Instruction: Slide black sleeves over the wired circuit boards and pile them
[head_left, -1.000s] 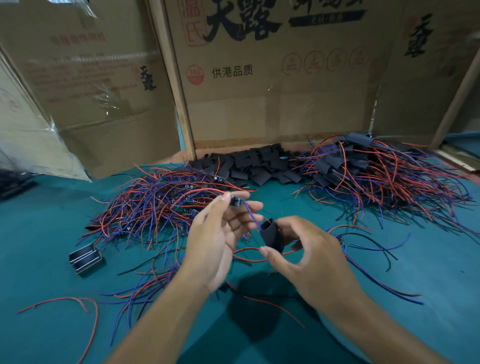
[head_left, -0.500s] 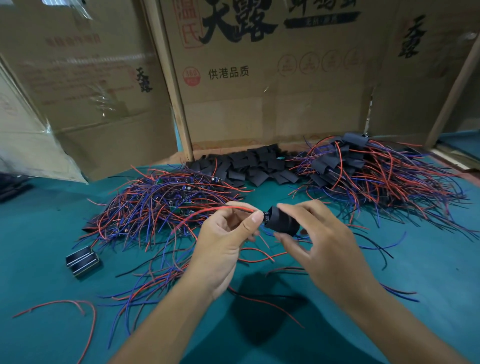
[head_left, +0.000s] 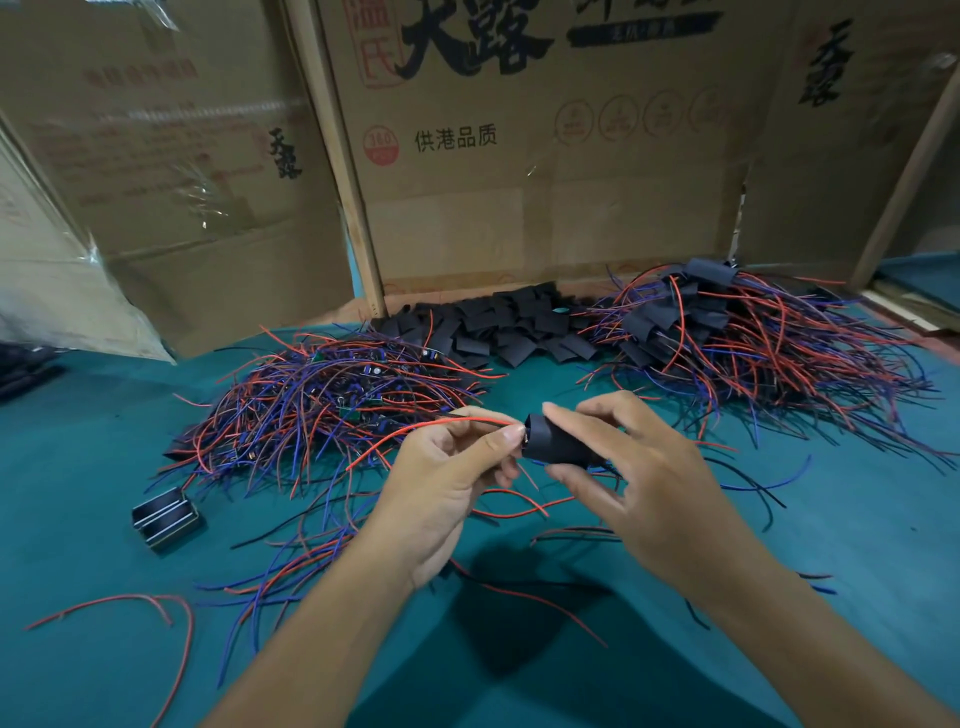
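My right hand (head_left: 639, 478) pinches a black sleeve (head_left: 553, 444) between thumb and fingers above the green table. My left hand (head_left: 447, 473) pinches the end of a wired circuit board at the sleeve's left mouth; the board itself is hidden inside the sleeve. Its red wire (head_left: 415, 434) arcs off to the left, and more of its wires trail out to the right. A pile of bare wired boards (head_left: 332, 400) lies to the left behind my hands. Loose black sleeves (head_left: 498, 325) are heaped at the back. Sleeved boards are piled at the back right (head_left: 727, 332).
Cardboard boxes (head_left: 519, 156) wall off the back of the green table (head_left: 831, 519). A small black and metal part (head_left: 166, 517) lies at the left. Loose red, blue and black wires are scattered around my forearms, with one red wire (head_left: 130, 608) near the front left.
The sleeve has gone from hanging in my right hand apart from the board to sitting over the board, and both hands have come together and risen slightly.
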